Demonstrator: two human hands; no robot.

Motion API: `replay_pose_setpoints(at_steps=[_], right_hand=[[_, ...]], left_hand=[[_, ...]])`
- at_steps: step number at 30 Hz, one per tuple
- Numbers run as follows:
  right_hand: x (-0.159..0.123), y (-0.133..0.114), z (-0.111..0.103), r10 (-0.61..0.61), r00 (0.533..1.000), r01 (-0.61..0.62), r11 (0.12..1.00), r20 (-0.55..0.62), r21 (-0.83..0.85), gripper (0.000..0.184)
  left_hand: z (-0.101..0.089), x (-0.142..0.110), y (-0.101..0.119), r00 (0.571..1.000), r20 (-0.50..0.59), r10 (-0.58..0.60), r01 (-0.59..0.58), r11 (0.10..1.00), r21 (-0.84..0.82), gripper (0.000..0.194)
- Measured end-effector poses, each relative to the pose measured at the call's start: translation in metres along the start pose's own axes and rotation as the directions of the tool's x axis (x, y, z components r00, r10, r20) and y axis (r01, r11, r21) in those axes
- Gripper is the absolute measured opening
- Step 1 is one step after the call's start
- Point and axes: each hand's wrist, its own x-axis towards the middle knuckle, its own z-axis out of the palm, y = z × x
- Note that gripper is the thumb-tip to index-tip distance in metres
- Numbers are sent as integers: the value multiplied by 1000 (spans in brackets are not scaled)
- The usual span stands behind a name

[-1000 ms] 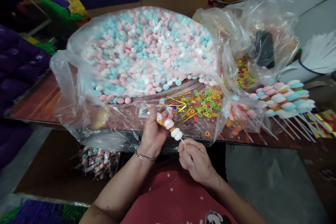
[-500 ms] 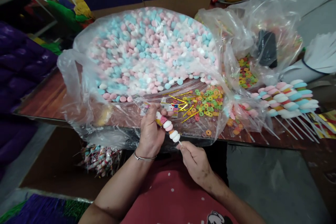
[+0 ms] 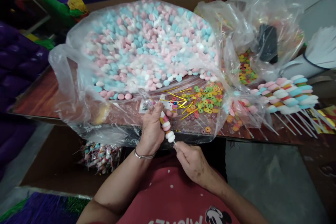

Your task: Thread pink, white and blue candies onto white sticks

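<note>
A marshmallow skewer slants between my hands, with pink, white and orange pieces strung on a white stick. My left hand is closed around its upper end, where a small clear printed bag shows above the fingers. How far the bag covers the skewer is hidden by the hand. My right hand pinches the bare stick just below the lowest white marshmallow. Gold twist ties lie on the plastic just beyond my left fingers, beside loose ring-shaped gummies or cereal.
A big clear bag of pastel marshmallows covers the table's middle. At right lie stacked marshmallow skewers, a dark phone-like object on a bag, and a white bucket of sticks. Below left, a cardboard box holds wrapped skewers.
Both hands have shifted slightly left with the skewer, which stands a little steeper. Less of it shows below my left hand. The camera view has tilted slightly.
</note>
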Motion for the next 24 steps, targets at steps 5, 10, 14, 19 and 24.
replay_pose_setpoints(at_steps=[5, 10, 14, 19, 24], right_hand=[[3, 2, 4, 282, 958, -258, 788, 46, 558, 24], [10, 2, 11, 274, 922, -349, 285, 274, 893, 17], [14, 0, 4, 225, 924, -339, 111, 308, 934, 18], [12, 4, -6, 144, 911, -402, 101, 386, 910, 18], [11, 5, -6, 56, 900, -435, 51, 432, 899, 23]], left_hand=[[-2, 0, -5, 998, 61, -26, 27, 999, -21, 45], [0, -10, -14, 987, 147, -68, 78, 994, -70, 40], [-2, -13, -12, 957, 259, -131, 161, 982, -95, 46], [-9, 4, 7, 976, 219, 8, 32, 984, -177, 56], [-5, 13, 14, 945, 327, -9, 108, 952, -285, 44]])
